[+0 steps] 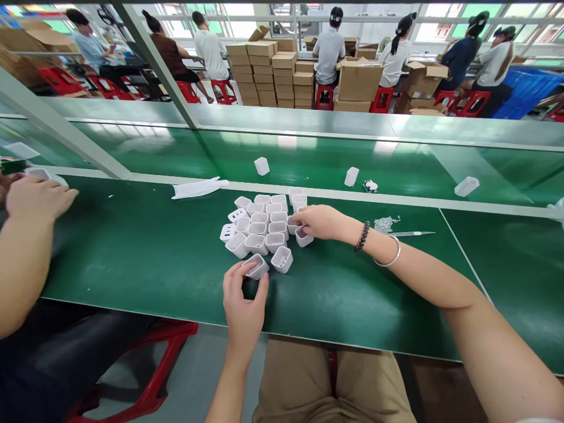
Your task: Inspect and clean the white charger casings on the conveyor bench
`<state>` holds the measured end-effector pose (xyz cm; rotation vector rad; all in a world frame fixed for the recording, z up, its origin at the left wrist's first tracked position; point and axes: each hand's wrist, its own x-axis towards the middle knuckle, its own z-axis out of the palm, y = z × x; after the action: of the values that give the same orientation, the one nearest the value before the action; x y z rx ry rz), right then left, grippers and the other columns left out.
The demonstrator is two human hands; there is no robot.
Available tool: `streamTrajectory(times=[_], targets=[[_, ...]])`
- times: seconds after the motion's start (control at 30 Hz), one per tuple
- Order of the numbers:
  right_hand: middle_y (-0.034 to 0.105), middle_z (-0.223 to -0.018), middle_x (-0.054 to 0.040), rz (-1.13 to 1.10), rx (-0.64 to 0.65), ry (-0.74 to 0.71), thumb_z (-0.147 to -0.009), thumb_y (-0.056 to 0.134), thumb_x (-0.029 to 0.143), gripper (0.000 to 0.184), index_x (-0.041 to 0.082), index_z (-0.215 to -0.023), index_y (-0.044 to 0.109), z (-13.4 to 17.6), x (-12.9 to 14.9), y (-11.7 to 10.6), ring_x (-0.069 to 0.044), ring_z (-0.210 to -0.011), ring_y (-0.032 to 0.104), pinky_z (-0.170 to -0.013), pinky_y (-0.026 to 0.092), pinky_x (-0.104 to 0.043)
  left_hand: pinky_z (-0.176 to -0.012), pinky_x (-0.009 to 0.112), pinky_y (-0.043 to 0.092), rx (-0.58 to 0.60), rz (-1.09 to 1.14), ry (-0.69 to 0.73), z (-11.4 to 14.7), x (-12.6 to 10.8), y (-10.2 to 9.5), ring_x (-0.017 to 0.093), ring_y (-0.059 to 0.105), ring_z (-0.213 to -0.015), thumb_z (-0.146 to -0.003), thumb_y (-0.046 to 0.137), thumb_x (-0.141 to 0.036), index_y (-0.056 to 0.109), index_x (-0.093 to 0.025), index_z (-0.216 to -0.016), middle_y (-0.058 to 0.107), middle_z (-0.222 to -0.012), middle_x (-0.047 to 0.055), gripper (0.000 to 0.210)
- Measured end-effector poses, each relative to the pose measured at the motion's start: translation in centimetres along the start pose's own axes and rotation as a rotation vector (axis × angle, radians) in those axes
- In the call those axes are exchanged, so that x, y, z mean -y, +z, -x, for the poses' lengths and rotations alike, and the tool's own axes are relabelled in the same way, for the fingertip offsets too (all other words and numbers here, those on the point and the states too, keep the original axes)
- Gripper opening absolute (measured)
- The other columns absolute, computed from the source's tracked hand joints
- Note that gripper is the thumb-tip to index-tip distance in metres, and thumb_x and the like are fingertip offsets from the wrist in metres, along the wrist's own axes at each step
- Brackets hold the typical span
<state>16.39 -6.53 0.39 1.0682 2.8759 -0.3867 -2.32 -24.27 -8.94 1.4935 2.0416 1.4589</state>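
Several small white open-topped plastic housings stand packed together on the green bench (154,252). My left hand (241,296) grips one white housing (261,269) at the near edge of the group, thumb on one side and fingers on the other. It is tilted, its open end up. Another housing (282,260) stands just right of it. My right hand (324,222) reaches to the group's right side, its fingers closed at the rim of a white housing (304,237). Two housings at the left lie with their slotted ends showing, one a slotted housing (228,232).
Beyond a pale rail lies a green conveyor belt (308,170) carrying spaced white housings and a small circuit board (371,186). A white glove (199,188), a pile of small clear pieces (385,224) and tweezers (414,234) lie on the bench. A co-worker's arm (30,235) is at left.
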Motion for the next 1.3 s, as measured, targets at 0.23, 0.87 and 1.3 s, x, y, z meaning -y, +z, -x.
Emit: streamTrajectory(times=[0.23,0.87,1.3], targets=[[0.066,-0.107,-0.0066,-0.003,0.093,-0.093,-0.095,0.053,0.021,0.023,0.021,-0.112,0.069,6.2,1.6,0.9,-0.019,-0.087,0.065,-0.065,0.039,-0.028,-0.099,0.038,0.047,-0.005,-0.024,0.052,0.0,-0.6,0.0,0.024,0.060,-0.115,-0.090,0.064,-0.035,0.067,-0.021,-0.106,0.064,-0.118,0.008,0.022],[0.025,-0.164,-0.0140,-0.703,-0.142,-0.009,-0.074,0.087,0.033,0.117,0.031,-0.160,0.008,16.6,0.0,7.5,-0.030,-0.152,0.028,-0.124,0.033,-0.050,-0.102,0.044,0.053,0.323,-0.039,0.451,4.4,-6.6,1.6,0.032,0.049,-0.136,-0.078,0.077,-0.025,0.036,-0.027,-0.151,0.045,-0.145,0.015,0.083],[0.033,-0.156,-0.0161,-0.766,-0.297,-0.074,-0.079,0.071,0.018,0.103,0.028,-0.159,0.007,14.7,1.3,9.8,-0.028,-0.146,0.037,-0.118,0.039,-0.047,-0.102,0.054,0.058,0.591,0.163,0.083,7.2,-7.6,5.3,0.039,0.044,-0.145,-0.079,0.069,-0.026,0.009,-0.025,-0.163,0.028,-0.164,0.019,0.103]])
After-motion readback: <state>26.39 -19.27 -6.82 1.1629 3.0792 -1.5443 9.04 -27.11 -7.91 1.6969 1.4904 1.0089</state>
